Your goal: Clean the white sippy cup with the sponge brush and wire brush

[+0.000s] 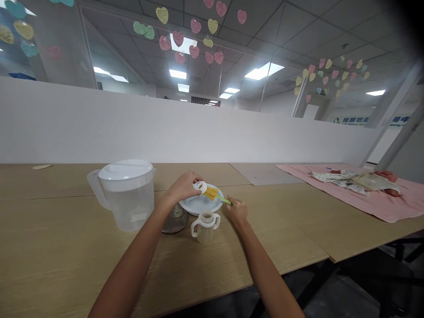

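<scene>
Near plate (195, 208), brush (215, 194) — aslant, bristles (209, 192) left

Bright ceiling panels (264, 71) glare overhead; the wide-angle view bends, its upper-right corner blackened.

Wood-grain table (73, 265): lidded pitcher (130, 201), white dish (195, 207), glass dome lid (175, 221), two-handled bottle (206, 232), pink cloth (380, 211) lying on top.
</scene>
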A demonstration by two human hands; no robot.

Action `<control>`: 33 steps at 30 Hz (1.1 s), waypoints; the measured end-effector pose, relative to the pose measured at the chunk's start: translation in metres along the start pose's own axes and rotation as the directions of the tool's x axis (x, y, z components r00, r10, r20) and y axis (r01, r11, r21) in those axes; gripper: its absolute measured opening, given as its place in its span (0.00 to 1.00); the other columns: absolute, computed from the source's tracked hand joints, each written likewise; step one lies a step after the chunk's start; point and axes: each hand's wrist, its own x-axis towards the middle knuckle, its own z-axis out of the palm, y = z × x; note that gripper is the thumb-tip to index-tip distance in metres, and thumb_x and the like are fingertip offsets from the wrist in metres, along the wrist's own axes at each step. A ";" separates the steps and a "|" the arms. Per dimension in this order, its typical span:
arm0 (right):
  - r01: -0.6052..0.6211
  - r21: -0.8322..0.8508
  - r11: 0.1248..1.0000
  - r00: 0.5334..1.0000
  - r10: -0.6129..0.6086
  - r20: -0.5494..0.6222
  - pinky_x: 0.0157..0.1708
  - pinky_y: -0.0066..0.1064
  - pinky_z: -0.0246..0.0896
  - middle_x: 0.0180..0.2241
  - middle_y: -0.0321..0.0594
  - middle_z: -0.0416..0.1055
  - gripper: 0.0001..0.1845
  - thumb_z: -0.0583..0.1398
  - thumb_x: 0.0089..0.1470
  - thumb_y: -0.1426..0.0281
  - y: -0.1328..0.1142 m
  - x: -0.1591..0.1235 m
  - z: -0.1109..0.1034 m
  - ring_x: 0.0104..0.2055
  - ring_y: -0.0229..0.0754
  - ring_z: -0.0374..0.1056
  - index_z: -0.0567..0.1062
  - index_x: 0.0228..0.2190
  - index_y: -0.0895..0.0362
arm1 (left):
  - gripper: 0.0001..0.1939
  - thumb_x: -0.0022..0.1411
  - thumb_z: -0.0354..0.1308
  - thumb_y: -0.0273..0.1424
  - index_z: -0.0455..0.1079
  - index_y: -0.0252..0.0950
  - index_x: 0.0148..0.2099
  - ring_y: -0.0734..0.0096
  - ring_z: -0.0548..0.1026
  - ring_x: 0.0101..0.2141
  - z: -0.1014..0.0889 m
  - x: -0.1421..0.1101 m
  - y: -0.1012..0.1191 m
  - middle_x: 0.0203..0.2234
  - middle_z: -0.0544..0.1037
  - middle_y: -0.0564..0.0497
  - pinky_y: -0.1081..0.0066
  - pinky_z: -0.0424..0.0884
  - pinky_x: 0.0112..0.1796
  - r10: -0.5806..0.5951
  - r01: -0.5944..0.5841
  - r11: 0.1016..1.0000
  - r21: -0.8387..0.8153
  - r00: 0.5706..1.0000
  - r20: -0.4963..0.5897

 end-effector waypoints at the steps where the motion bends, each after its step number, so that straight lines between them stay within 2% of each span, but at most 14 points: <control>1: -0.003 0.000 1.000 1.000 0.003 0.007 0.21 0.25 0.41 0.21 0.39 0.72 0.16 0.50 0.52 0.67 0.000 0.000 0.000 0.21 0.32 0.62 0.76 0.25 0.56 | 0.17 0.43 0.57 0.32 0.72 0.35 0.40 0.62 0.70 0.37 -0.001 0.000 -0.001 0.36 0.73 0.46 0.69 0.66 0.39 -0.006 0.006 1.000 0.014 1.000 -0.002; 9: -0.047 -0.031 0.998 0.994 0.050 0.095 0.21 0.25 0.43 0.23 0.41 0.74 0.16 0.50 0.53 0.66 -0.002 0.002 -0.003 0.22 0.34 0.65 0.77 0.27 0.55 | 0.20 0.45 0.55 0.28 0.69 0.33 0.44 0.62 0.70 0.38 -0.005 0.002 -0.017 0.38 0.70 0.44 0.68 0.65 0.41 -0.032 0.044 0.988 0.146 0.996 -0.081; 13: -0.060 -0.073 0.996 0.978 0.073 0.193 0.21 0.25 0.45 0.24 0.41 0.74 0.14 0.51 0.52 0.66 -0.004 0.005 -0.006 0.23 0.36 0.67 0.77 0.30 0.53 | 0.19 0.47 0.54 0.29 0.68 0.33 0.45 0.63 0.70 0.38 -0.009 0.000 -0.010 0.40 0.69 0.44 0.68 0.65 0.41 -0.033 0.045 0.995 0.086 0.991 -0.130; 16: -0.049 -0.082 0.995 0.974 0.066 0.216 0.22 0.25 0.47 0.25 0.42 0.74 0.14 0.52 0.52 0.66 -0.004 0.005 -0.007 0.24 0.37 0.67 0.77 0.31 0.53 | 0.18 0.48 0.55 0.31 0.68 0.34 0.43 0.64 0.70 0.38 -0.004 -0.001 0.004 0.38 0.69 0.46 0.69 0.65 0.42 0.005 -0.003 1.000 0.028 0.996 -0.092; 19: -0.053 -0.079 0.995 0.976 0.069 0.206 0.22 0.25 0.47 0.25 0.42 0.74 0.14 0.52 0.52 0.66 -0.003 0.005 -0.006 0.24 0.37 0.68 0.77 0.31 0.54 | 0.16 0.48 0.55 0.30 0.69 0.34 0.42 0.63 0.69 0.38 0.008 0.001 0.012 0.37 0.70 0.46 0.68 0.64 0.42 0.053 -0.051 0.997 0.064 0.998 -0.029; 22: -0.055 -0.069 0.996 0.980 0.067 0.188 0.22 0.26 0.47 0.24 0.42 0.74 0.14 0.51 0.52 0.66 -0.002 0.005 -0.006 0.24 0.37 0.67 0.77 0.29 0.54 | 0.15 0.48 0.53 0.27 0.69 0.33 0.41 0.63 0.69 0.37 0.017 0.003 0.008 0.37 0.69 0.44 0.66 0.64 0.41 0.047 -0.045 0.991 0.129 0.999 -0.011; 25: -0.044 -0.042 0.998 0.984 0.051 0.172 0.22 0.25 0.46 0.25 0.41 0.74 0.14 0.51 0.52 0.67 -0.002 0.004 -0.006 0.24 0.37 0.67 0.77 0.30 0.53 | 0.16 0.47 0.54 0.26 0.69 0.33 0.41 0.63 0.70 0.37 0.018 0.004 -0.001 0.37 0.69 0.44 0.66 0.65 0.41 0.024 -0.021 0.991 0.133 1.000 -0.016; 29: -0.039 0.018 0.999 0.993 0.036 0.113 0.22 0.25 0.44 0.24 0.41 0.74 0.15 0.51 0.51 0.66 -0.003 0.002 -0.007 0.23 0.35 0.66 0.77 0.30 0.54 | 0.18 0.45 0.55 0.28 0.69 0.33 0.42 0.62 0.70 0.38 0.012 0.004 -0.011 0.38 0.71 0.44 0.67 0.66 0.40 -0.005 0.005 1.000 -0.010 1.000 0.004; 33: -0.040 0.100 0.994 0.999 0.043 -0.022 0.21 0.25 0.44 0.21 0.41 0.73 0.21 0.48 0.54 0.65 -0.004 0.001 -0.008 0.21 0.33 0.63 0.77 0.22 0.58 | 0.22 0.43 0.58 0.29 0.67 0.33 0.44 0.64 0.71 0.39 0.006 0.004 -0.012 0.40 0.73 0.46 0.67 0.68 0.40 -0.028 0.048 0.953 -0.299 0.997 0.071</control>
